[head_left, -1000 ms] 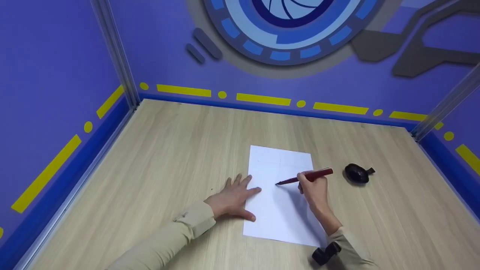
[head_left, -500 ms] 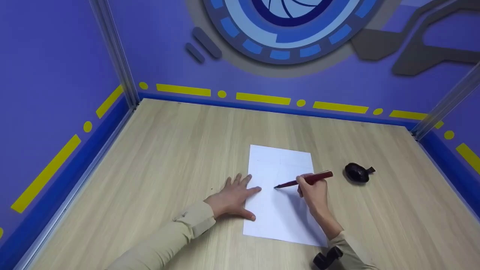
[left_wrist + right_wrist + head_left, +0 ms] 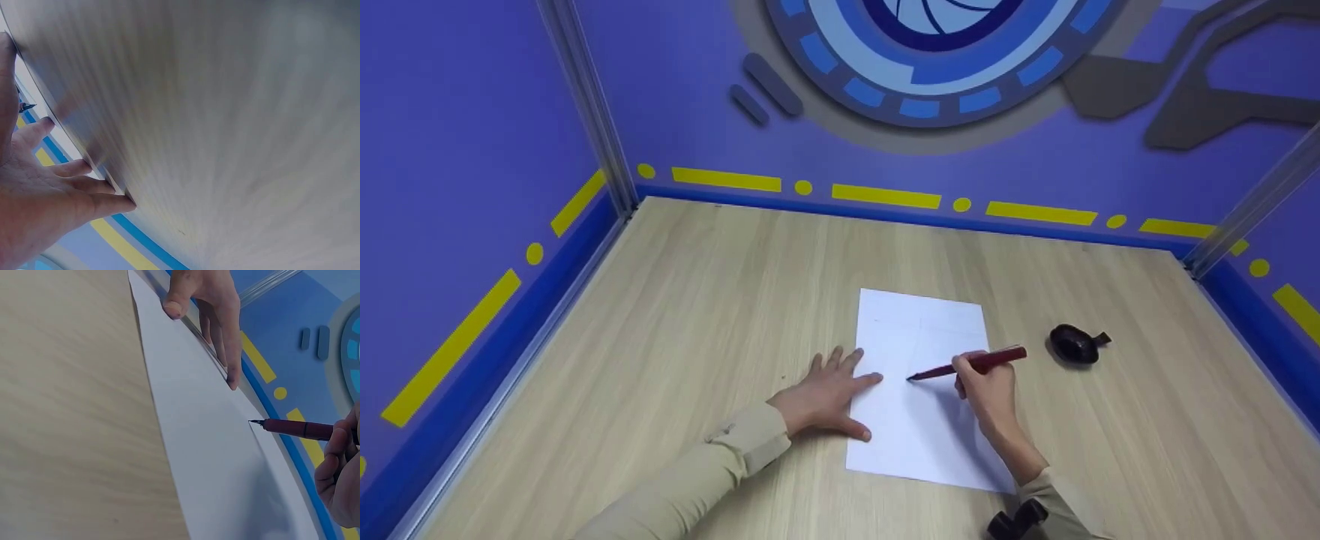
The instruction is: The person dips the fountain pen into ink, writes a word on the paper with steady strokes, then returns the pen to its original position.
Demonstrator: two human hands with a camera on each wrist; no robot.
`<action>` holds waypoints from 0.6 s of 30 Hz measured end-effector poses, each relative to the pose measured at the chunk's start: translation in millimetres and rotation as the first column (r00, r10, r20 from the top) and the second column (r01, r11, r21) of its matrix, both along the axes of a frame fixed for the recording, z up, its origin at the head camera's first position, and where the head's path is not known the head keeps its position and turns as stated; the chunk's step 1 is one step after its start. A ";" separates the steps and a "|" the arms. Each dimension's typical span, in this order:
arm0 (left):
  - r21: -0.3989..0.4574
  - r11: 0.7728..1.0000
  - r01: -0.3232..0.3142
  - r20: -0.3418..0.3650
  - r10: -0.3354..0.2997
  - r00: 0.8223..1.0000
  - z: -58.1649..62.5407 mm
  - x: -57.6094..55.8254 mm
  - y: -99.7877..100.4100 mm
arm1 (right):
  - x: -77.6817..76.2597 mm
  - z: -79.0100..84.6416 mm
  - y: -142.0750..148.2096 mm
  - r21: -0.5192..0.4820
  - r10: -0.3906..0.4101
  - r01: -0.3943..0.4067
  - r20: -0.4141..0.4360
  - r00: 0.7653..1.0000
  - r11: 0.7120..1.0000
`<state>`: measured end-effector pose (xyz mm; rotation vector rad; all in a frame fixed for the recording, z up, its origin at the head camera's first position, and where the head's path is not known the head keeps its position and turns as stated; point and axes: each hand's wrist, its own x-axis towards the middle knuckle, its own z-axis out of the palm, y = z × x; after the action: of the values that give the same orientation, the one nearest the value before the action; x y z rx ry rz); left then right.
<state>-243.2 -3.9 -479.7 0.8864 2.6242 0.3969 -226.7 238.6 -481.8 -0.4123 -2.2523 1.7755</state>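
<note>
A sheet of white paper [image 3: 911, 454] with very faint lines near its far end lies on the wooden table. My right hand [image 3: 990, 386] pinches a dark red fountain pen [image 3: 997, 358] over the sheet's right half. In the right wrist view the pen's nib [image 3: 256, 422] points at the paper, its tip right at the surface. My left hand [image 3: 829, 394] rests with spread fingers across the sheet's left edge, thumb and index finger on the paper. The left wrist view shows these fingers [image 3: 73, 167] stretched along the edge, low over the table.
A small glossy black oval object [image 3: 1074, 345] with a short stub sits right of the paper. Blue panels [image 3: 885, 169] with yellow marks border the table [image 3: 720, 300] at the back and sides. A black device [image 3: 1018, 519] is strapped at the right wrist.
The pen tip has moved slightly toward me and a little left across the paper, with the right hand tilting along. The left hand and the sheet have stayed in place.
</note>
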 end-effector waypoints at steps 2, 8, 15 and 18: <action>-0.001 1.000 0.001 0.002 -0.001 1.000 0.0 0.1 0.0 | 1.4 -0.3 -0.4 0.003 0.000 0.000 0.000 1.000 1.000; -0.008 1.000 -0.001 0.000 0.001 1.000 0.8 0.1 -0.1 | 4.3 -0.5 -1.4 0.017 0.007 -0.007 0.017 1.000 1.000; -0.009 1.000 -0.001 0.004 0.001 1.000 0.7 -0.4 0.4 | 8.5 -0.6 -2.8 0.010 0.010 -0.010 0.019 1.000 1.000; -0.012 1.000 -0.004 0.005 0.004 1.000 0.1 -0.7 1.1 | 9.8 -1.4 -2.6 0.008 0.016 -0.016 0.013 1.000 1.000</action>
<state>-243.9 -2.8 -479.6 0.8754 2.6210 0.3830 -216.9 235.9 -483.1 -0.4073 -2.2767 1.7762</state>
